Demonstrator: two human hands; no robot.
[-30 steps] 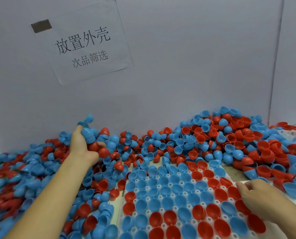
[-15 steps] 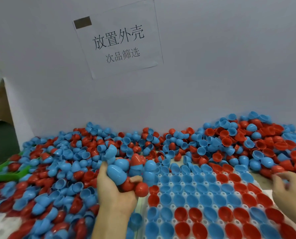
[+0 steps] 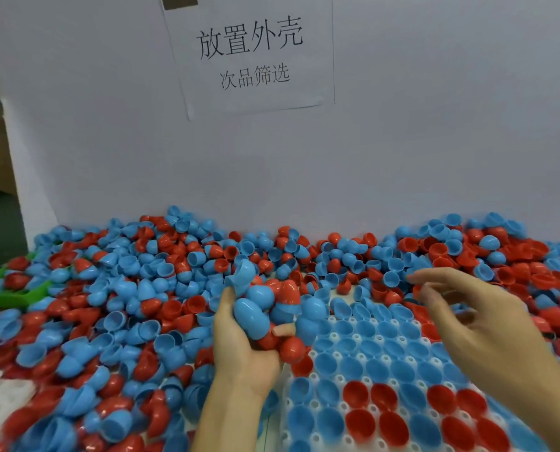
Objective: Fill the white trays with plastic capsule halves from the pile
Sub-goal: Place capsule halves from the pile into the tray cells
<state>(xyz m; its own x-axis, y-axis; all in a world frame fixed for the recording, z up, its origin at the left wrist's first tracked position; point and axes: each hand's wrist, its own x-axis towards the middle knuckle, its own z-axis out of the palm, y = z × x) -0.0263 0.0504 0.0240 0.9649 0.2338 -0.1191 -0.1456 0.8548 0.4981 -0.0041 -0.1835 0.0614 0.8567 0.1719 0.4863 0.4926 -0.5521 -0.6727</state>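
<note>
clearly light, slick, hard shells: left hand (image 3: 239, 340) clutches a handful of capsule halves (image 3: 255, 308) by the white tray (image 3: 337, 357); right hand (image 3: 474, 318) hovers, fingers loosely spread, empty.

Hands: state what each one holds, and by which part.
Left hand grips a bunch of blue and red capsule halves from below, fingers curled round their rounded shells. Right hand hovers open, holding nothing.

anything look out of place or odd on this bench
A green plastic piece lies half buried in the capsule pile at far left, the only thing there that is not red or blue. Nothing looks spilled or broken.
</note>
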